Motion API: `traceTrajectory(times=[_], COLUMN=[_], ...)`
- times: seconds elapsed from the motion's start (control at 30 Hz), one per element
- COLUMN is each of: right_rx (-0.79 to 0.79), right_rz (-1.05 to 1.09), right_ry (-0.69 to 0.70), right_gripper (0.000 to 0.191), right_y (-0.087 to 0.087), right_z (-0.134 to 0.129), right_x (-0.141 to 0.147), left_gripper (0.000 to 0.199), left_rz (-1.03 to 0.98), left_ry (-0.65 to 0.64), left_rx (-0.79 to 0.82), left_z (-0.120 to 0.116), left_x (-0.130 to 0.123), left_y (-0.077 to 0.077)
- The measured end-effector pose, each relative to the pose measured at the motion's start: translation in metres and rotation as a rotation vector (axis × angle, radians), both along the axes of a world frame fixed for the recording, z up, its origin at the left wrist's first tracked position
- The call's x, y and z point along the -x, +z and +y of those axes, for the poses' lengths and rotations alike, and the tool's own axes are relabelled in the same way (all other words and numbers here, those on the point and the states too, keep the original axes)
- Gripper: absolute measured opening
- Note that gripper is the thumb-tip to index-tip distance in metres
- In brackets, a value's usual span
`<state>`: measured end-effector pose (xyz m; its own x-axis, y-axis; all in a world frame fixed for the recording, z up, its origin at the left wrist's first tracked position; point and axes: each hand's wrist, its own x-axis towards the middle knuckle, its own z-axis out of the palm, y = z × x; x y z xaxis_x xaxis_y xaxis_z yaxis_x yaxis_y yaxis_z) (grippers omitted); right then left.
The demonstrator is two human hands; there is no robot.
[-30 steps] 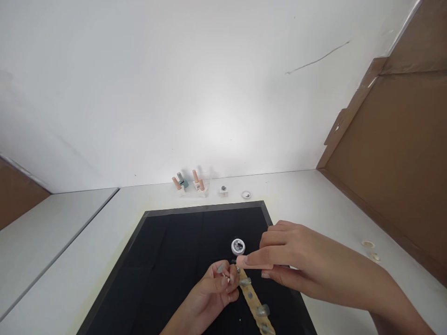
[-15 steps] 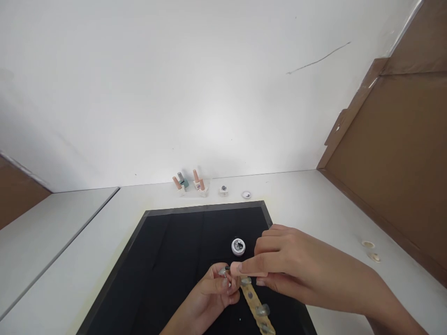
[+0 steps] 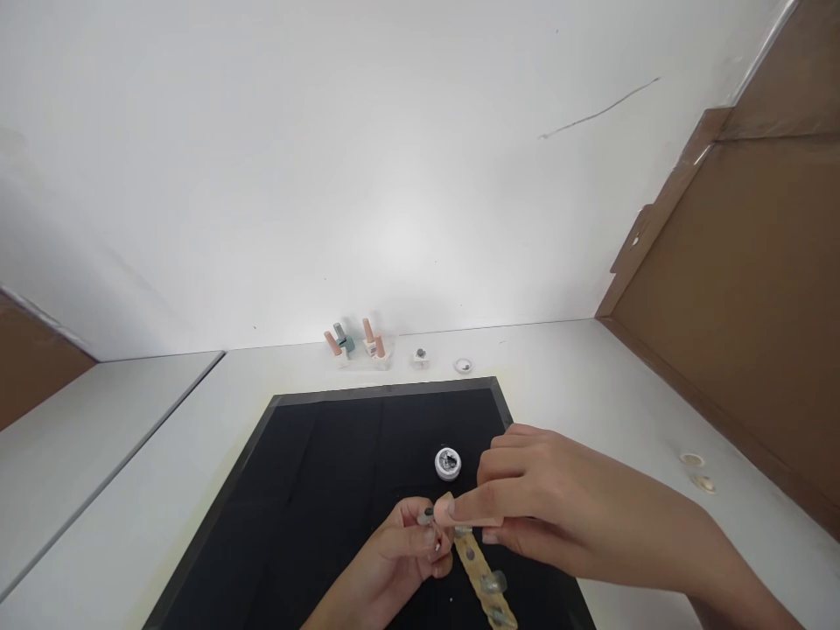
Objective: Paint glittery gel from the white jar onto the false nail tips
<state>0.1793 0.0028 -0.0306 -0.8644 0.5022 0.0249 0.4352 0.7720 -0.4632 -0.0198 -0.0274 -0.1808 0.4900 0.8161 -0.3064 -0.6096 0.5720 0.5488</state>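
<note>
My left hand (image 3: 400, 549) is closed in a pinch around a small pale nail tip (image 3: 425, 518), low in the middle of the view over the black mat (image 3: 341, 481). The fingers hide part of the nail tip and whatever supports it. My right hand (image 3: 531, 490) grips the peach cap of a nail polish brush (image 3: 444, 510) between thumb and index finger. The brush's dark end points left and appears to touch the nail tip. Just under the right fingers lies a yellowish strip (image 3: 467, 553) bearing several glossy nail tips (image 3: 493, 582).
A small round jar (image 3: 448, 465) with silvery flakes stands on the mat. Along the wall are several nail polish bottles (image 3: 367, 346), a small clear block (image 3: 421, 359) and a round lid (image 3: 463, 366). Two small round items (image 3: 703, 483) lie at right, near a cardboard panel (image 3: 741, 289).
The brush end has shifted slightly right and down on the nail tip, and the nail tip has turned a little in my left fingers. Both hands otherwise stay in place.
</note>
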Motion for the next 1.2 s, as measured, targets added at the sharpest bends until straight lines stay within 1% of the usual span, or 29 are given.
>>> traceTrajectory(times=[0.17, 0.27, 0.6, 0.9, 1.1, 1.2], right_rx=[-0.01, -0.016, 0.007, -0.008, -0.008, -0.014], right_rz=[-0.009, -0.014, -0.017, 0.001, -0.002, -0.002], right_ry=[0.017, 0.02, 0.004, -0.012, -0.02, -0.026], right_gripper=[0.021, 0.021, 0.027, 0.033, 0.028, 0.03], right_y=[-0.0008, -0.0016, -0.0002, -0.0021, -0.0019, -0.0011], right_z=[-0.0001, 0.0001, -0.0006, 0.0011, 0.0008, 0.0003], right_x=[0.0005, 0.0016, -0.0007, -0.0028, -0.0049, -0.0061], left_gripper=[0.023, 0.024, 0.021, 0.02, 0.02, 0.018], left_rz=[0.018, 0.029, 0.021, -0.006, -0.025, -0.019], left_ry=[0.005, 0.003, 0.007, -0.014, 0.003, 0.002], left_rx=[0.012, 0.016, 0.0, -0.018, 0.006, -0.007], left_z=[0.0001, 0.0, -0.0011, 0.0006, -0.001, -0.0007], left_x=[-0.0007, -0.0006, 0.0018, 0.0019, 0.0022, 0.0023], left_y=[0.0047, 0.0054, -0.0015, 0.0007, -0.0003, -0.0002])
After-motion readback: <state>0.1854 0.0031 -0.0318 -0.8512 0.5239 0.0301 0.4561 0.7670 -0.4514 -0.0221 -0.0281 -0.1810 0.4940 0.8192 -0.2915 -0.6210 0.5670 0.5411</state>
